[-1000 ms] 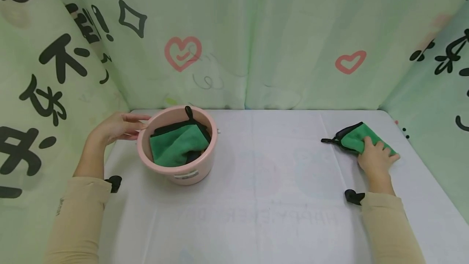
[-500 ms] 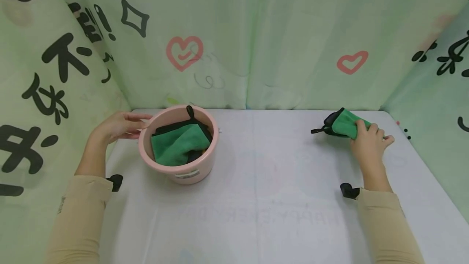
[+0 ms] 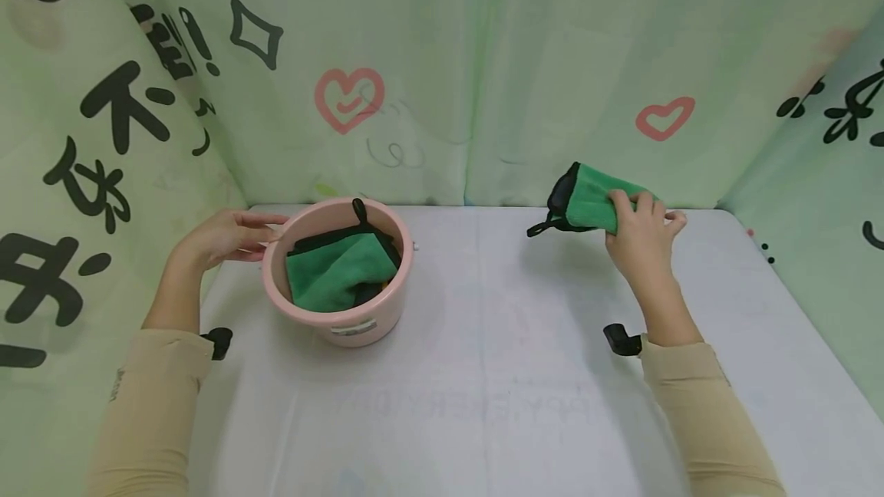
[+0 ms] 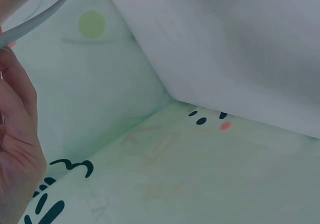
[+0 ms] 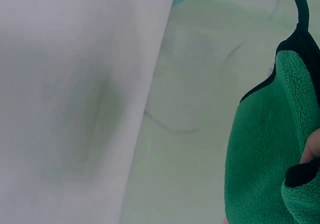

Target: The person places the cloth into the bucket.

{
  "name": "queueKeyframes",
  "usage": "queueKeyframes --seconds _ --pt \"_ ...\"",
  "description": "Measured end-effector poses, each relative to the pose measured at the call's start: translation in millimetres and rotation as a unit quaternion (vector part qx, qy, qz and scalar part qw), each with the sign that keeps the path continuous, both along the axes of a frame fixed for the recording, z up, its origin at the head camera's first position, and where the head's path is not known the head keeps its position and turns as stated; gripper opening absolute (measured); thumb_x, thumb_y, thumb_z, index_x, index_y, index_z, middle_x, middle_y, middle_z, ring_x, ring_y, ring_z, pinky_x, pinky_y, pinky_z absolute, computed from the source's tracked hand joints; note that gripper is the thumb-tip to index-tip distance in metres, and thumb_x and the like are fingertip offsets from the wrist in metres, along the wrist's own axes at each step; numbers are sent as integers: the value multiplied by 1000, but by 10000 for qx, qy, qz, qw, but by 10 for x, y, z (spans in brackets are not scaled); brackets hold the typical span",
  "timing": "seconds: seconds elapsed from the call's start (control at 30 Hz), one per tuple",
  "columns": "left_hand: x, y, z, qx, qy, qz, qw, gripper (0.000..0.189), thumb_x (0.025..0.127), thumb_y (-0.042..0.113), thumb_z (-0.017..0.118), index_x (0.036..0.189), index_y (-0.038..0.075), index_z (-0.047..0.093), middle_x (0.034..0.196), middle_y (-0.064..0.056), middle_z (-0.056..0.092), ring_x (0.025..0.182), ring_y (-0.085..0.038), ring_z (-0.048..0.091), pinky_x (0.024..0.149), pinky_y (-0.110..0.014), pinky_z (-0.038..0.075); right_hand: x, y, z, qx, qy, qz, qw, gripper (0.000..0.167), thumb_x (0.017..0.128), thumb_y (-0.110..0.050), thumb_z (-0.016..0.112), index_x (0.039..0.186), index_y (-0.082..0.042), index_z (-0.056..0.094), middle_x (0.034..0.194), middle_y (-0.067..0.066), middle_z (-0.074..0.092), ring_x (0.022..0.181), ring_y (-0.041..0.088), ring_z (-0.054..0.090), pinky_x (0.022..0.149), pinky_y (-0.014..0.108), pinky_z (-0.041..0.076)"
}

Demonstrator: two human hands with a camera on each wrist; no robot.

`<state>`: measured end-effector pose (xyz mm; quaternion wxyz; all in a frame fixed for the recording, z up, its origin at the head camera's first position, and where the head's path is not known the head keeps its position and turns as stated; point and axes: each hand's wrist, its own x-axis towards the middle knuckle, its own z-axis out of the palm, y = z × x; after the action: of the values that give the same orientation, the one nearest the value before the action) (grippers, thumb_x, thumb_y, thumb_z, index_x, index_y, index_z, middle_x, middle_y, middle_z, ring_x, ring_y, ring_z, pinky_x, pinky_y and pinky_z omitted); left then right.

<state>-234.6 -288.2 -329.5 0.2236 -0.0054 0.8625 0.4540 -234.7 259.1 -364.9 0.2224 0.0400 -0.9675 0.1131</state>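
My right hand [image 3: 644, 240] grips a folded green towel [image 3: 590, 198] with black edging and a black hanging loop, raised above the white table. In the right wrist view the fuzzy towel [image 5: 265, 154] hangs with its loop upward, and a fingertip [image 5: 313, 146] presses into a fold. Over on the left, a pink bucket [image 3: 394, 305] stands upright with another green, black-edged towel [image 3: 338, 271] inside. My left hand [image 3: 224, 240] rests its extended fingers against the bucket's left rim. The left wrist view catches only part of the left hand [image 4: 17, 139] at its edge.
Under the bucket lies a white-covered table [image 3: 476, 343]. Pale green curtains [image 3: 552, 60] printed with hearts and black characters close off the back and both sides. A black wrist device [image 3: 621, 340] sticks out from the right sleeve.
My right hand has lifted the towel off the table's right side and carried it left toward the middle. The left hand and bucket stay in place.
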Motion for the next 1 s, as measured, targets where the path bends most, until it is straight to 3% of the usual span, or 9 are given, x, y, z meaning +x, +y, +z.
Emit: queueKeyframes --seconds 0.43,0.7,1.0 --pt "0 -15 8 76 -32 -13 10000 58 88 35 59 137 8 42 122 -11 54 90 -12 60 82 -30 51 -120 -879 264 133 806 1091 9907 41 77 3 63 115 -6 51 105 23 48 94 41 45 81 57 25" --pt "-6 -16 16 101 -56 40 9999 57 89 32 59 136 6 42 111 -3 58 85 -14 60 77 -26 52 -86 -1447 390 50 807 1837 9796 46 73 5 65 116 -10 53 106 17 49 97 36 46 85 55 25" --pt "-4 -4 37 20 -113 35 9999 57 88 33 59 137 8 42 112 -4 57 83 -14 59 79 -30 52 2 -1956 469 576 958 2565 9601 48 72 -1 69 115 -13 54 107 13 50 95 31 48 83 51 28"
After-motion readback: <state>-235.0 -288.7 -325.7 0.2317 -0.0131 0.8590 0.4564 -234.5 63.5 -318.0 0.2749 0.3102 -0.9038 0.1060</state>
